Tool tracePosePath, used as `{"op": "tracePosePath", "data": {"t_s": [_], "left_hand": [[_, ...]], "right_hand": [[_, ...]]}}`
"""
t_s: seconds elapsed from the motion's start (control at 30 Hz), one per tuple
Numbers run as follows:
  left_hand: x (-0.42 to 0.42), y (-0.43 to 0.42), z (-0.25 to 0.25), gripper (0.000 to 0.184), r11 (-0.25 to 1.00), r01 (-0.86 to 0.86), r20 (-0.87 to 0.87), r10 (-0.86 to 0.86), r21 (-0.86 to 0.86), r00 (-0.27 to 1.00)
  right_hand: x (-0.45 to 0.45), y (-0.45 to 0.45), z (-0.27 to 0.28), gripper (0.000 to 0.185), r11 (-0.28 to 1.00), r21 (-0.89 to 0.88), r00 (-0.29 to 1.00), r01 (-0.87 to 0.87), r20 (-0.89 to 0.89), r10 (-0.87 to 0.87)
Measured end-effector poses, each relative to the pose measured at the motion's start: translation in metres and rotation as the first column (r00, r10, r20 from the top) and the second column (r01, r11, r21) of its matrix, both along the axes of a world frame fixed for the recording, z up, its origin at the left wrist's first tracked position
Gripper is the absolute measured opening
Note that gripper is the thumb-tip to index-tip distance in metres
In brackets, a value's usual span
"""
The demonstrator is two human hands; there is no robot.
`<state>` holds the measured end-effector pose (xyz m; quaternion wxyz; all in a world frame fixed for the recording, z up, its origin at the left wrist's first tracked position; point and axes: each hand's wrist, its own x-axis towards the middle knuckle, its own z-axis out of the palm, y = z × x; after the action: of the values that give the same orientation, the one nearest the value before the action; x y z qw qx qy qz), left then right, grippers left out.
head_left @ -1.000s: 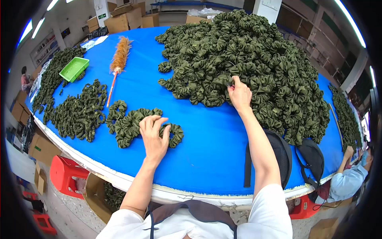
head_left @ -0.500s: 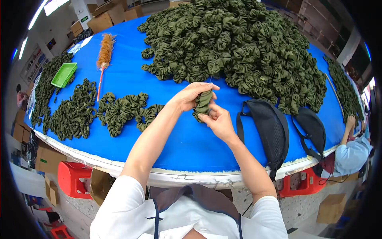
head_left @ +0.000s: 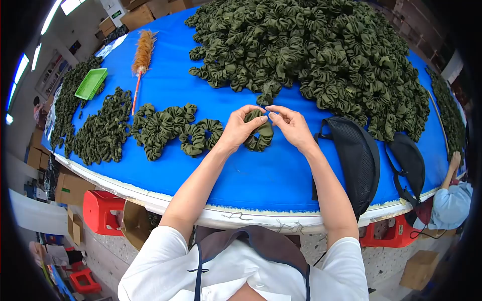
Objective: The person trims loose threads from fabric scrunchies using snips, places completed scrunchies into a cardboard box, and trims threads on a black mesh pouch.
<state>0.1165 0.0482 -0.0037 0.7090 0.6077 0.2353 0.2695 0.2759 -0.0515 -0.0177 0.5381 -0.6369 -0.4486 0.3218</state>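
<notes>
A dark green scrunchie [head_left: 261,137] hangs as a loop over the blue table, pinched at its upper left by my left hand [head_left: 240,128]. Close by on the other side, my right hand [head_left: 292,129] has thumb and forefinger drawn together at the loop's top; whatever lies in that pinch is too small to make out. Just beyond my fingertips sits another scrunchie [head_left: 268,92], at the near edge of a large heap of green scrunchies [head_left: 301,50]. Left of my hands lie a few loose scrunchies [head_left: 201,136] beside a small cluster [head_left: 159,128].
Two black bags [head_left: 351,160] [head_left: 405,163] lie to the right. Leftward are a feather duster [head_left: 143,55], a green basket [head_left: 91,84] and smaller green bunches [head_left: 100,133]. A co-worker's hand [head_left: 455,159] is at the far right. Red stools [head_left: 103,213] stand below the table edge.
The scrunchie was a twisted, hanging strip and now shows as an open loop. My right hand has risen to its top, level with my left. The view has shifted slightly.
</notes>
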Motion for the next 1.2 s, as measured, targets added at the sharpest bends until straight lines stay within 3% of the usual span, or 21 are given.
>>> {"op": "tracePosePath", "data": {"t_s": [0.1, 0.27, 0.4, 0.6, 0.73, 0.9, 0.93, 1.07, 1.2], "left_hand": [[-0.005, 0.001, -0.006, 0.015, 0.999, -0.015, 0.074, 0.018, -0.037, 0.997], [-0.009, 0.010, -0.012, 0.016, 0.996, 0.070, 0.096, -0.065, -0.058, 0.993], [-0.012, 0.011, -0.009, 0.016, 0.994, 0.088, 0.073, -0.082, -0.072, 0.994], [-0.013, 0.013, -0.007, 0.016, 0.988, 0.103, 0.071, -0.095, -0.115, 0.993], [-0.014, 0.015, -0.008, 0.015, 0.986, 0.114, 0.080, -0.105, -0.118, 0.991], [-0.015, 0.013, -0.004, 0.013, 0.990, 0.096, 0.048, -0.091, -0.102, 0.995], [-0.015, 0.012, -0.003, 0.013, 0.990, 0.100, 0.047, -0.096, -0.099, 0.994], [-0.016, 0.013, -0.004, 0.012, 0.990, 0.082, 0.101, -0.071, -0.111, 0.992], [-0.017, 0.016, -0.009, 0.011, 0.990, 0.086, 0.125, -0.072, -0.113, 0.990]], "right_hand": [[-0.006, 0.005, -0.003, 0.029, 0.996, -0.087, 0.999, -0.002, 0.036, 0.005], [-0.010, 0.013, -0.005, 0.027, 0.999, 0.044, 0.998, -0.031, -0.059, 0.034], [-0.012, 0.020, -0.008, 0.025, 0.985, 0.164, 0.997, -0.046, 0.067, 0.035], [-0.012, 0.019, 0.002, 0.022, 0.982, 0.166, 0.985, -0.086, 0.163, 0.058], [-0.012, 0.018, 0.004, 0.022, 0.991, 0.122, 0.946, -0.051, 0.324, 0.009], [-0.009, 0.013, 0.005, 0.022, 0.995, 0.100, 0.920, -0.002, 0.389, -0.037], [-0.009, 0.012, 0.005, 0.022, 0.995, 0.103, 0.920, 0.003, 0.388, -0.043], [-0.013, 0.006, 0.008, 0.020, 0.978, 0.207, 0.998, 0.038, 0.044, -0.048], [-0.016, 0.004, 0.007, 0.020, 0.987, 0.152, 0.997, 0.055, 0.036, -0.061]]}}
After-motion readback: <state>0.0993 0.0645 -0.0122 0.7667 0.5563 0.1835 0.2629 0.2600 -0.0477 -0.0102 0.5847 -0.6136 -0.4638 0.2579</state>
